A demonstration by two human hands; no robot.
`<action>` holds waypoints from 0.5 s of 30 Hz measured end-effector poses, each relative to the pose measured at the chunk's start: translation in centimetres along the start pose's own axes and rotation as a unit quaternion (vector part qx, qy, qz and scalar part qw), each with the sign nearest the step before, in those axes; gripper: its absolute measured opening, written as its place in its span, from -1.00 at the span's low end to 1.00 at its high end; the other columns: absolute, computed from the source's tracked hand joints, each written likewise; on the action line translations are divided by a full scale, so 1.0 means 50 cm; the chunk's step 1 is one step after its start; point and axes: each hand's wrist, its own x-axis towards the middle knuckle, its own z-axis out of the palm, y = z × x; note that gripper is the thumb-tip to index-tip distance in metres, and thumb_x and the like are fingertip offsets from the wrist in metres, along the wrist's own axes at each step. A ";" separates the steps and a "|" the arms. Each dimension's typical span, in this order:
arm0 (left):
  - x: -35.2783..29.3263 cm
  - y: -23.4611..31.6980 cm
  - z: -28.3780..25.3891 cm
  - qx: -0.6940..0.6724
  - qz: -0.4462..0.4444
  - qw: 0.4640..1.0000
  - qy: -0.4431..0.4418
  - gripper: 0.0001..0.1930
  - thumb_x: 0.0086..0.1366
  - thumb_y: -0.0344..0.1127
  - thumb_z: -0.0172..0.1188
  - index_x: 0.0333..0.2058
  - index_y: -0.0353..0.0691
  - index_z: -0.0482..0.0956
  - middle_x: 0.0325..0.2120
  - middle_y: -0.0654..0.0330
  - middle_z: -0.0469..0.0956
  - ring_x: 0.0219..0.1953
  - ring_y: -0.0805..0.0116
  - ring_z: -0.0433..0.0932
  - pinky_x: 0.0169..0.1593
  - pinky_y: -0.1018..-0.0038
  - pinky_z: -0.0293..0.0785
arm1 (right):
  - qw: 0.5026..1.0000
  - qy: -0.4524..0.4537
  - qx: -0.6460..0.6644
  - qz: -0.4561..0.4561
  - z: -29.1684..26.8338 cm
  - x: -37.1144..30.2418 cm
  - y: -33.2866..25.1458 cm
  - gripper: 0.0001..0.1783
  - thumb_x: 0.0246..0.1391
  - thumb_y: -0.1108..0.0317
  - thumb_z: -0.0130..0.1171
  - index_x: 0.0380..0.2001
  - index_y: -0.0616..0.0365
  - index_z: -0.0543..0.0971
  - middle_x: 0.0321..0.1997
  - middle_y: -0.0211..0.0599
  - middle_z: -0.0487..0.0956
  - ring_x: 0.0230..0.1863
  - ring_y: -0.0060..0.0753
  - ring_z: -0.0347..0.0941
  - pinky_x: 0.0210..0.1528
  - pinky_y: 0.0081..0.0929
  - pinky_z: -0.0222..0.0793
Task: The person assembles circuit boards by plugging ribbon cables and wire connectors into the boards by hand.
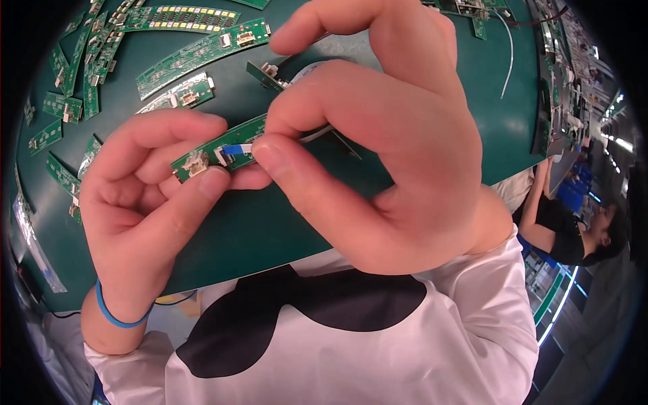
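Between the thumb and fingers of my left hand (145, 179) is the end of a narrow green circuit board (233, 137), tilted up to the right. A cream connector (196, 163) sits near that end, with a smaller white and black connector (223, 156) beside it. My right hand (385, 135) pinches a flat ribbon cable (236, 149) by its blue end, thumb against forefinger. The blue tip meets the smaller connector; whether it is seated inside cannot be made out. Behind my right fingers, the white cable curves toward another small green board (265, 75), partly hidden.
Several curved green circuit boards (202, 57) lie on the green table (223, 246), heaped at the far left. A thin white wire (507, 54) rests at the far right. Beyond the table's right edge, another person (570, 226) in dark clothing sits by other workbenches.
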 end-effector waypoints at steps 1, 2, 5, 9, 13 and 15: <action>0.000 -0.002 0.000 -0.001 -0.002 1.000 0.000 -0.67 0.19 -0.60 0.02 -0.04 -0.46 0.29 -0.22 0.07 0.52 -0.16 0.40 0.52 -0.07 0.46 0.48 | 1.000 0.001 0.002 0.003 0.004 -0.001 0.002 -0.88 -0.18 0.58 0.24 -0.56 0.21 0.48 -0.44 -0.40 0.39 -0.41 -0.61 0.28 -0.35 -0.64 0.20; 0.000 -0.003 0.000 0.003 -0.002 1.000 0.003 -0.67 0.19 -0.60 0.02 -0.04 -0.46 0.29 -0.22 0.07 0.53 -0.16 0.39 0.53 -0.06 0.45 0.48 | 1.000 0.003 0.003 0.005 0.007 -0.004 0.002 -0.88 -0.18 0.57 0.24 -0.56 0.21 0.48 -0.44 -0.40 0.39 -0.41 -0.60 0.28 -0.35 -0.64 0.20; -0.001 -0.003 0.001 0.005 -0.001 1.000 0.009 -0.67 0.20 -0.59 0.02 -0.04 -0.47 0.29 -0.24 0.06 0.53 -0.18 0.36 0.54 -0.06 0.45 0.48 | 1.000 0.008 0.008 0.010 0.011 -0.007 0.002 -0.87 -0.19 0.57 0.24 -0.56 0.21 0.48 -0.43 -0.40 0.39 -0.40 -0.58 0.28 -0.34 -0.62 0.19; 0.001 -0.001 0.003 0.007 -0.004 1.000 0.015 -0.68 0.19 -0.59 0.01 -0.06 -0.48 0.30 -0.26 0.04 0.54 -0.21 0.34 0.56 -0.05 0.46 0.47 | 1.000 0.016 0.012 0.015 0.015 -0.009 -0.002 -0.87 -0.20 0.56 0.25 -0.55 0.20 0.48 -0.43 -0.39 0.38 -0.38 -0.55 0.28 -0.33 -0.60 0.19; 0.002 -0.003 -0.001 0.022 0.003 1.000 0.002 -0.69 0.19 -0.60 0.01 -0.07 -0.48 0.31 -0.25 0.03 0.54 -0.21 0.33 0.57 -0.05 0.46 0.47 | 0.999 0.024 0.016 0.019 0.017 -0.011 -0.002 -0.86 -0.20 0.55 0.25 -0.55 0.19 0.48 -0.43 -0.39 0.38 -0.37 -0.53 0.28 -0.32 -0.58 0.18; 0.000 -0.003 -0.001 0.018 -0.006 1.000 0.003 -0.70 0.19 -0.60 0.01 -0.07 -0.48 0.32 -0.25 0.03 0.54 -0.20 0.34 0.56 -0.04 0.48 0.46 | 0.999 0.028 0.017 0.020 0.019 -0.012 -0.005 -0.86 -0.21 0.54 0.26 -0.55 0.18 0.48 -0.43 -0.38 0.38 -0.36 -0.52 0.27 -0.32 -0.57 0.18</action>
